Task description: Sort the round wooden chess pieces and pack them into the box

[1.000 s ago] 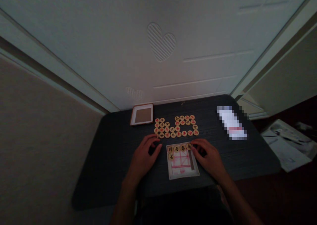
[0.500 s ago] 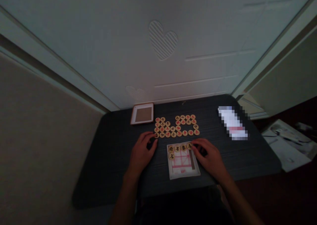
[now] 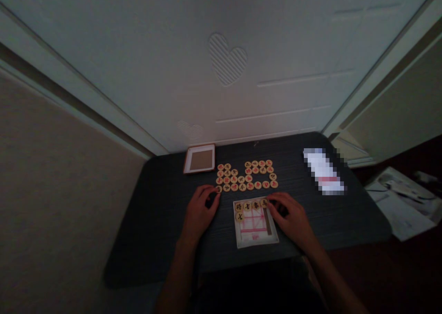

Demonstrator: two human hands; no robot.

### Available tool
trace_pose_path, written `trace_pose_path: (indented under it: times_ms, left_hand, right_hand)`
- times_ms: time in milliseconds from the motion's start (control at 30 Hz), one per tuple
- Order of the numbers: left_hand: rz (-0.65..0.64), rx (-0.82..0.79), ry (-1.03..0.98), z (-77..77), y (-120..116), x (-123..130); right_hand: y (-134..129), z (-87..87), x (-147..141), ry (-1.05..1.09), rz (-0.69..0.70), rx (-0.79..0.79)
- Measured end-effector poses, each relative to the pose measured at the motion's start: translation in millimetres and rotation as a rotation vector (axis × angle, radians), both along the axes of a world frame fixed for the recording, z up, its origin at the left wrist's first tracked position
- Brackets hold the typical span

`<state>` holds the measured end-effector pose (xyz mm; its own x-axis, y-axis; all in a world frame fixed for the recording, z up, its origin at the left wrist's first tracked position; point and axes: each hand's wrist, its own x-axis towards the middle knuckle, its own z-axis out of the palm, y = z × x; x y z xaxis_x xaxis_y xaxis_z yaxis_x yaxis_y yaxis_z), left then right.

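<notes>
My left hand (image 3: 201,209) is closed, thumb and forefinger pinching a round wooden Chinese chess piece (image 3: 218,189) at the near left end of the laid-out pieces. My right hand (image 3: 289,213) has its thumb and forefinger at the edge of another Chinese chess piece (image 3: 264,203), in the far right corner of a shallow white box (image 3: 236,240). Along the box's far side lie several pieces with dark characters, and one more piece (image 3: 240,217) sits below the leftmost. A folded paper with pink lines (image 3: 255,224) shows beneath them.
Several pieces with red or dark characters (image 3: 234,179) stand in rows on the dark table (image 3: 155,226). A box lid (image 3: 202,160) lies at the back left. A blurred-out bright object (image 3: 323,171) lies right. A white panel (image 3: 155,65) rises behind the table.
Both hands hold nearly the same places, at the same pieces. The whole view has shifted slightly; no piece has visibly moved.
</notes>
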<state>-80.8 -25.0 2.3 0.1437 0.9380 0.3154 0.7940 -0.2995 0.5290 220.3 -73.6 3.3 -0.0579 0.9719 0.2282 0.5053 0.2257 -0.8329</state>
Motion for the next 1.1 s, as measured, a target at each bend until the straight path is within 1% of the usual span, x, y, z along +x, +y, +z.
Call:
trace_pose_path:
  times_ms: [133, 300, 467, 667, 833, 1100]
  left_hand:
    - [0.001, -0.002, -0.002, 0.1, -2.4, 0.7]
    - [-0.038, -0.009, 0.007, -0.2, -3.5, 0.0]
    - [-0.047, -0.015, 0.024, -0.8, -2.9, -1.3]
    - [-0.025, 0.001, -0.084, -4.8, -5.1, -0.7]
    - [0.018, -0.014, -0.111, -3.5, -6.3, -0.6]
    - [0.03, 0.024, -0.159, -3.3, -4.8, -3.8]
  right_hand:
    - [0.3, -0.9, -0.2, 0.001, -0.009, 0.013]
    - [0.3, -2.1, -0.4, 0.003, -0.01, 0.016]
    - [0.5, -1.6, 0.0, -0.014, -0.015, 0.022]
    - [0.3, -0.2, -0.1, -0.031, -0.017, 0.012]
    - [0.4, -0.5, -0.6, -0.023, -0.02, 0.026]
    - [0.9, -1.7, 0.1, -0.043, -0.019, 0.021]
